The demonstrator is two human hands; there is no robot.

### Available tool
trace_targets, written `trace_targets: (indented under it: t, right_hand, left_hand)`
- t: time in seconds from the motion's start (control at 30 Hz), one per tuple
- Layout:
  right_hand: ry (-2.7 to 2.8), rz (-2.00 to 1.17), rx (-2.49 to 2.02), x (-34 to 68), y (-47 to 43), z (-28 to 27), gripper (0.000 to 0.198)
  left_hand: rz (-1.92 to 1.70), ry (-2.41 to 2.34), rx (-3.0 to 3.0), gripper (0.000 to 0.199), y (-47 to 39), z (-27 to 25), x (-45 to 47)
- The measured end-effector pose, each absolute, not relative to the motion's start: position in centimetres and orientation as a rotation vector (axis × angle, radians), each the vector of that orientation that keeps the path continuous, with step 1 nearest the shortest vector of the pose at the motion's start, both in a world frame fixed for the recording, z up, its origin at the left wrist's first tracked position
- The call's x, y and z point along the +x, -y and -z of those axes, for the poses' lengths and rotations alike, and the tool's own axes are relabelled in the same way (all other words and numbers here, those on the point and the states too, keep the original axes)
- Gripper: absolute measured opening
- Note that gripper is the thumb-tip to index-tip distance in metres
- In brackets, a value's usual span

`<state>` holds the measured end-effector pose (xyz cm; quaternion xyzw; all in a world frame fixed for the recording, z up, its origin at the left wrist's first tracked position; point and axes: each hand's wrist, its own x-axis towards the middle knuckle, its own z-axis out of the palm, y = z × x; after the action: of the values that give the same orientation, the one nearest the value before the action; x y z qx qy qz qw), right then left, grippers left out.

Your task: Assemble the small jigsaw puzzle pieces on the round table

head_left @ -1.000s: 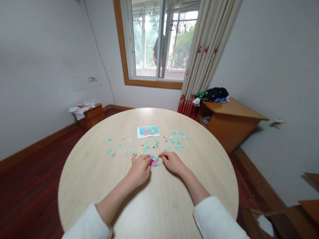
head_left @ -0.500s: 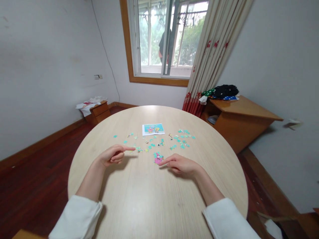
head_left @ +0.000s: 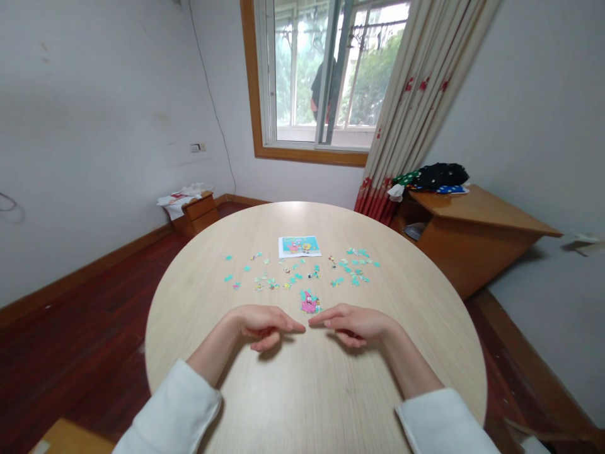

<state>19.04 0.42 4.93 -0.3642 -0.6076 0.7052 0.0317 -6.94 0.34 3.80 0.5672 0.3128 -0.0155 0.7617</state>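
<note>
A small cluster of joined jigsaw puzzle pieces, showing a pink cartoon figure on turquoise, lies on the round table. My right hand is just below and right of it, index finger stretched out, the fingertip close to the cluster's lower edge; whether it touches I cannot tell. My left hand points in from the left, its fingertip just below the cluster. Both hands hold nothing, with the other fingers partly curled. Loose turquoise puzzle pieces are scattered beyond my left hand, and more loose pieces lie to the right.
A printed reference picture lies flat behind the pieces on the pale wooden table. Right of the table stands a wooden cabinet with clothes on top. A small wooden stand with white cloth is at the back left.
My left hand has moved right and nearer to me, from the loose pieces to below the cluster. My right fingertip has shifted slightly down from the cluster. The view has turned a little left.
</note>
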Motion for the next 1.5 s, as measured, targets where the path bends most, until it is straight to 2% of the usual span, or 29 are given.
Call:
trace_targets:
  t: [0.2, 0.4, 0.5, 0.6, 0.7, 0.77, 0.83, 0.97, 1.17, 1.37, 1.5]
  right_hand:
    - [1.925, -2.045, -1.334, 19.3, -0.8, -4.9, 0.047]
    - [1.926, -2.066, -1.247, 19.6, -0.7, -5.0, 0.045]
    - [1.915, -2.085, -1.264, 19.7, -0.8, -4.8, 0.045]
    - [1.871, -2.065, -1.347, 19.6, -0.8, -4.1, 0.043]
    - [1.864, -2.037, -1.335, 19.5, -0.9, -3.7, 0.042]
    - [1.876, -2.037, -1.312, 19.4, -1.0, -3.6, 0.043]
    - [1.879, -2.045, -1.300, 19.3, -1.0, -3.6, 0.043]
    - [1.855, -2.053, -1.277, 19.3, -1.0, -3.4, 0.044]
    - [1.837, -2.052, -1.271, 19.3, -0.9, -3.2, 0.044]
    - [1.793, -2.045, -1.256, 19.5, -0.9, -3.2, 0.043]
    - [1.690, -1.853, -1.211, 19.0, -1.0, -3.5, 0.036]
  left_hand:
    - [-0.136, -0.478, 1.175, 0.067, -0.9, -4.1, -8.0]
    - [-0.046, -0.623, 1.159, 0.044, -0.6, -3.4, -6.8]
    - [-0.141, -0.734, 1.203, 0.042, -0.5, -4.0, -6.6]
    - [-0.576, -1.016, 1.318, 0.038, -1.1, -4.9, -7.6]
    - [-0.967, -1.549, 1.500, 0.025, -2.4, -4.6, -9.4]
    - [-0.953, -1.887, 1.662, 0.021, -3.1, -3.8, -10.4]
    - [-0.826, -1.996, 1.761, 0.023, -3.5, -3.0, -10.9]
    - [-0.599, -1.989, 1.893, 0.021, -3.9, -1.6, -10.7]
    - [-0.545, -1.979, 1.952, 0.010, -4.4, -0.4, -10.6]
    - [-0.686, -1.870, 1.939, 0.004, -4.1, -1.0, -10.3]
    - [-0.863, -1.623, 1.803, 0.005, -3.4, -2.1, -8.7]
